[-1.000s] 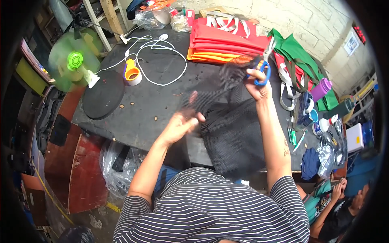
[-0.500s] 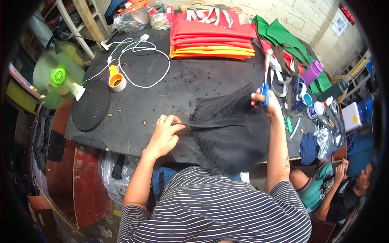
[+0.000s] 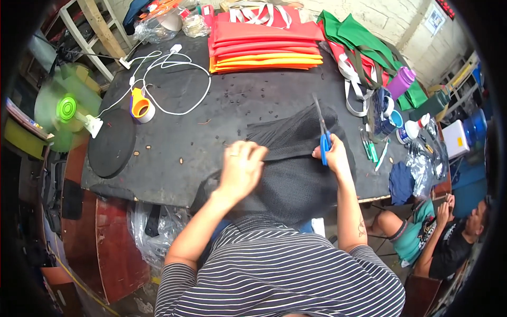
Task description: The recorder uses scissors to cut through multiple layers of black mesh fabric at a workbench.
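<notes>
Black mesh fabric (image 3: 296, 179) lies bunched across the table's near edge and over my lap, its far part gathered in pleats. At the left end of its folded edge is my left hand (image 3: 242, 168), slightly blurred, with fingers bent and closed on the mesh; the fingertips are partly hidden. My right hand (image 3: 336, 156) grips scissors (image 3: 325, 141) by their blue handles. The blades point away from me, above the right side of the mesh, and look nearly closed.
Red and orange fabric bags (image 3: 264, 47) are stacked at the back. A white cable (image 3: 208, 90), a tape roll (image 3: 141, 110) and a spinning fan (image 3: 67, 108) are left. Right are a purple bottle (image 3: 401, 82), a glue bottle (image 3: 409, 131) and a seated person (image 3: 443, 238).
My left hand has moved right along the mesh. My right hand has come nearer and left with the scissors, and the mesh has shifted with them. The whole view has shifted slightly.
</notes>
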Tool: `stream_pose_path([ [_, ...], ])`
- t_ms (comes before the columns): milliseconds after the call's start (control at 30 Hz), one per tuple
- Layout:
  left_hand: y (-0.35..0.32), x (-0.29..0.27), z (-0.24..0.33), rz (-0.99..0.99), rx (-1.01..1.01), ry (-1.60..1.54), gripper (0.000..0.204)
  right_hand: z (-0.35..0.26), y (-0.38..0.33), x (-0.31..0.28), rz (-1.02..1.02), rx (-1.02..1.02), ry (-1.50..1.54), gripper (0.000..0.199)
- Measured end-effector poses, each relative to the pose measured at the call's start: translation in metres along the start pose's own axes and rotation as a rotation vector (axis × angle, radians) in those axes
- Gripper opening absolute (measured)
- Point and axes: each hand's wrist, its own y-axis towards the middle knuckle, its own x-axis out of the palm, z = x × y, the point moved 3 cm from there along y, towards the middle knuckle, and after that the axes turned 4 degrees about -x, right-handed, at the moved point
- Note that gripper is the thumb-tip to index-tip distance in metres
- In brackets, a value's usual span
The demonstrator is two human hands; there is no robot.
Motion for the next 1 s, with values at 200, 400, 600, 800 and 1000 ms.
stream_pose_path([
  [200,0.017,0.075,0.026,-0.004,0.118,-0.032,0.036,-0.012,-0.009,0.007,0.095,-0.121,-0.311,0.042],
  [400,0.043,0.090,0.020,0.045,0.113,0.005,0.030,-0.007,-0.023,-0.007,0.050,-0.149,0.051,0.036],
  [600,0.048,0.103,0.015,0.080,0.280,0.170,0.025,-0.019,-0.040,-0.014,-0.095,-0.083,0.289,0.023],
  [800,0.057,0.085,0.010,0.241,-0.129,-0.408,0.011,-0.050,-0.055,-0.019,0.040,-0.337,-0.314,0.053],
  [1000,0.068,0.042,0.010,0.235,-0.358,-0.778,0.020,-0.066,-0.067,-0.017,0.076,-0.612,-0.639,0.066],
])
